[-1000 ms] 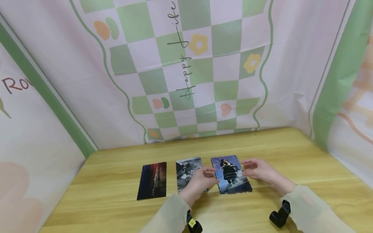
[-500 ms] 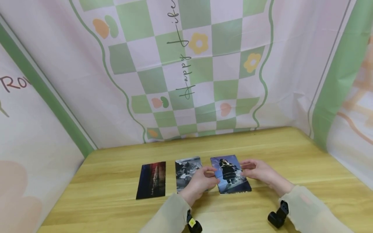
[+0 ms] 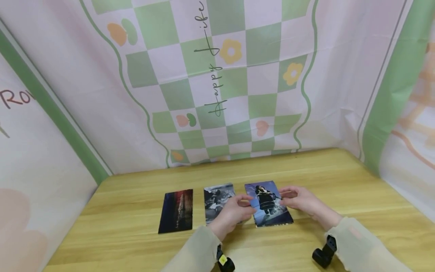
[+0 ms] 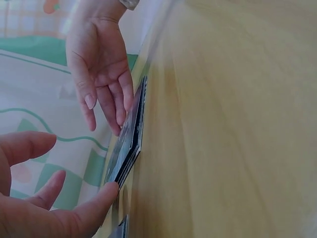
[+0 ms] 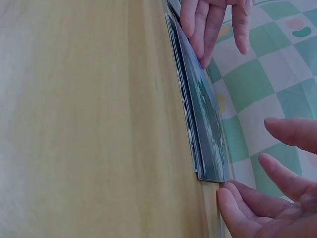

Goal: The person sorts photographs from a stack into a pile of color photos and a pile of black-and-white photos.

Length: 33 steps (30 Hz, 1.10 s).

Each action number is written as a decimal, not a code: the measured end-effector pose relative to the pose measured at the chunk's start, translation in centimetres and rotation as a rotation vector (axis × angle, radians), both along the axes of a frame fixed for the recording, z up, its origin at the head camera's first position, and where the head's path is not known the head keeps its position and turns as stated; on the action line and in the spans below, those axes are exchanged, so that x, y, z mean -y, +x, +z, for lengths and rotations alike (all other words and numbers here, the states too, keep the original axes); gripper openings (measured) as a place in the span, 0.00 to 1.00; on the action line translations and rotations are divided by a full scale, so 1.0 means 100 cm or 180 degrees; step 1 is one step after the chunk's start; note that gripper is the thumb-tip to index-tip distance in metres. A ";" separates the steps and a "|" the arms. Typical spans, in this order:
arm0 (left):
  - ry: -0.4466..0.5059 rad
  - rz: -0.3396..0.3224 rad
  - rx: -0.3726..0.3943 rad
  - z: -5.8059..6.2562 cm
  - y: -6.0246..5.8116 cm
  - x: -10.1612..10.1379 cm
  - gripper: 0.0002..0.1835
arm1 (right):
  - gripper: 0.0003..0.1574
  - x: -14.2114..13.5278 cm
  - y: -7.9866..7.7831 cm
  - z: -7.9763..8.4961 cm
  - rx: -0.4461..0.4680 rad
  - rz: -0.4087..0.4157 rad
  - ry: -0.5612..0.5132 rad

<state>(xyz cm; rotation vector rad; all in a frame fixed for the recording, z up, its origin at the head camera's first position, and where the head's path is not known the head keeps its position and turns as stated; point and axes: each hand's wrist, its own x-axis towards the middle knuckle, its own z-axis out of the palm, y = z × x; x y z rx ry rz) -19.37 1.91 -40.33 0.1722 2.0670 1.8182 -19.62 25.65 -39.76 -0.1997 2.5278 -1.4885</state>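
A thin pile of picture cards (image 3: 268, 217), the top one showing a dark-clad figure on blue, lies flat on the wooden table between both hands. At its left edge, my left hand (image 3: 232, 211) touches with relaxed fingers. My right hand (image 3: 301, 199) is at the opposite edge, fingers loosely bent, the fingertips against or just beside the cards. In the right wrist view, several layers show along the side of the card pile (image 5: 200, 124), slightly uneven. A black-and-white picture card (image 3: 214, 200) lies partly hidden beneath my left hand and forearm.
A dark red-and-blue picture card (image 3: 176, 213) lies farthest left in the row. Behind the wooden table (image 3: 136, 196) hangs a green-and-white checked cloth (image 3: 231, 81). Small black cameras (image 3: 324, 255) sit on both wrists, close above the tabletop.
Hardly anything differs. My right fingers have come slightly closer in at the pile's right edge, and the whole head view has shifted a little. The left hand stays in place.
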 end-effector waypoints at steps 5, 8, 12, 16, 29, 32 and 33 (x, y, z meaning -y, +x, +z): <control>-0.0033 -0.0020 -0.0029 0.000 -0.001 0.001 0.20 | 0.32 0.001 0.000 0.000 -0.0031 -0.0018 0.0055; -0.0046 -0.0023 -0.0045 0.001 -0.002 0.002 0.20 | 0.31 0.002 0.000 0.001 -0.0049 -0.0059 0.0080; -0.0083 -0.0040 -0.0076 0.002 -0.002 0.003 0.19 | 0.29 0.003 0.000 0.002 -0.0148 -0.0165 0.0074; -0.0097 -0.0040 -0.0112 0.004 -0.002 0.004 0.18 | 0.27 0.004 -0.001 0.003 -0.0142 -0.0323 -0.0095; 0.0314 0.0041 -0.0171 -0.004 -0.001 0.008 0.20 | 0.26 0.007 0.002 -0.004 0.0041 -0.0657 -0.0588; 0.0315 0.0091 -0.0171 -0.006 -0.001 0.011 0.21 | 0.27 0.010 0.003 -0.005 0.0073 -0.0579 -0.0644; 0.0318 0.0105 -0.0168 -0.006 -0.001 0.012 0.21 | 0.27 0.010 0.003 -0.005 0.0083 -0.0553 -0.0654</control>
